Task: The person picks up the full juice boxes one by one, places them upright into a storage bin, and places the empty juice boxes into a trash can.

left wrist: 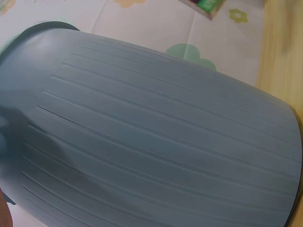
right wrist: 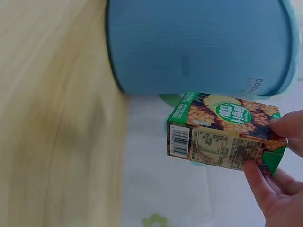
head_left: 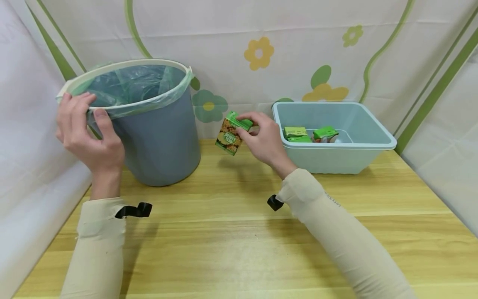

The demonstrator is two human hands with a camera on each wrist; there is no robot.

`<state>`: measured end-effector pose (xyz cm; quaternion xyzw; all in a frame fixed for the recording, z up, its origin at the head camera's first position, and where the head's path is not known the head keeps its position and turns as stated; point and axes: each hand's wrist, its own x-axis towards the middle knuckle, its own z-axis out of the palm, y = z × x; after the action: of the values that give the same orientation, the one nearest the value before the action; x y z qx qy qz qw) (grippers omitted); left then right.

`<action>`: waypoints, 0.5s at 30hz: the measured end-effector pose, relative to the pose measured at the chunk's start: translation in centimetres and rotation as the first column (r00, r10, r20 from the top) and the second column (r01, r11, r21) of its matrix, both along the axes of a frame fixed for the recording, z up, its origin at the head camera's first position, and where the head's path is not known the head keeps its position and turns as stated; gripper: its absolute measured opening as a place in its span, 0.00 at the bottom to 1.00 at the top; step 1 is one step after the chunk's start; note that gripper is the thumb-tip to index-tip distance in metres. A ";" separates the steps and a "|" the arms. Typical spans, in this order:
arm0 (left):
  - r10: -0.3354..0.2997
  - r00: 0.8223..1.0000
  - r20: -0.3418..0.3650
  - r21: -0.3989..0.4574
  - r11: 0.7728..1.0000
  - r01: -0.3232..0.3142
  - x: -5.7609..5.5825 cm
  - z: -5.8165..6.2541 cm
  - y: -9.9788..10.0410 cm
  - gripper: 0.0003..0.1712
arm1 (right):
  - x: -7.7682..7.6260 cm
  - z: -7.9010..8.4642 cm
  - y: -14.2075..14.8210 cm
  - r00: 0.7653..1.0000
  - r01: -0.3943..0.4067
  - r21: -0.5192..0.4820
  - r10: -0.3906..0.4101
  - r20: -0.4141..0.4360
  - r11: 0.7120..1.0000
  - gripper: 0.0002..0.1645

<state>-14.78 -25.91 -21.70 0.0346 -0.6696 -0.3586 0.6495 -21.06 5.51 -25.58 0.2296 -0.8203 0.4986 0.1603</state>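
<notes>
In the head view my right hand (head_left: 263, 139) pinches a small green and brown juice carton (head_left: 230, 135) by its top, in the air between the bin and the tub. The right wrist view shows that carton (right wrist: 222, 132) with its barcode side and a pineapple picture. My left hand (head_left: 91, 128) grips the near left rim of a blue-grey trash bin (head_left: 160, 141), thumb outside. A thin green bag (head_left: 130, 85) lines the bin, held by a pale rim ring. Ribbed bin wall (left wrist: 156, 132) fills most of the left wrist view.
A light blue tub (head_left: 321, 160) stands on the right, with several green cartons (head_left: 295, 133) and other small items inside. Both containers rest on a wooden table (head_left: 224, 249). Behind them hangs a white curtain (head_left: 224, 50) with flower prints.
</notes>
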 end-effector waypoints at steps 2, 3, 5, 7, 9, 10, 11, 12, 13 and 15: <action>-0.003 1.000 0.004 0.003 1.000 0.003 0.0 0.0 0.1 0.24 | 0.1 0.6 -0.1 1.000 -0.010 -0.024 0.010 -0.004 1.000 0.17; -0.001 1.000 0.004 0.003 1.000 0.001 0.0 0.0 0.1 0.24 | 0.1 0.9 -0.2 1.000 -0.015 -0.034 0.015 -0.005 0.999 0.17; -0.001 1.000 0.004 0.003 1.000 0.001 0.1 0.0 0.1 0.24 | 0.2 1.5 -0.3 1.000 -0.023 -0.052 0.023 -0.004 0.998 0.18; -0.001 1.000 0.002 0.006 1.000 0.001 0.1 0.0 0.1 0.24 | 0.3 2.2 -0.5 1.000 -0.029 -0.064 0.028 -0.006 0.998 0.18; 0.003 1.000 0.002 0.005 1.000 -0.003 0.1 0.0 0.0 0.23 | 0.3 3.1 -0.6 0.999 -0.036 -0.076 0.035 -0.014 0.996 0.18; 0.002 1.000 0.002 0.006 1.000 -0.002 0.0 0.0 0.0 0.24 | 0.3 3.5 -0.6 0.999 -0.041 -0.085 0.040 -0.015 0.995 0.18; 0.003 1.000 0.002 0.006 1.000 -0.003 0.0 -0.1 -0.1 0.23 | 0.3 3.9 -0.7 0.999 -0.045 -0.092 0.043 -0.019 0.995 0.18; 0.003 1.000 0.000 0.006 1.000 -0.003 -0.1 -0.1 -0.2 0.23 | 0.3 4.3 -0.7 0.999 -0.049 -0.098 0.047 -0.023 0.994 0.18; 0.003 1.000 -0.005 0.000 1.000 -0.003 -0.2 -0.2 -0.3 0.23 | 0.3 4.7 -0.7 0.998 -0.054 -0.107 0.051 -0.025 0.993 0.18; -0.001 1.000 -0.020 -0.011 1.000 0.000 -0.5 -0.3 -0.5 0.22 | 0.3 5.6 -0.7 0.998 -0.060 -0.125 0.057 -0.032 0.990 0.17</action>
<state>-15.31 -26.46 -21.97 0.0274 -0.6650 -0.3555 0.6562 -20.75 4.81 -20.00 0.2499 -0.7778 0.5507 0.1712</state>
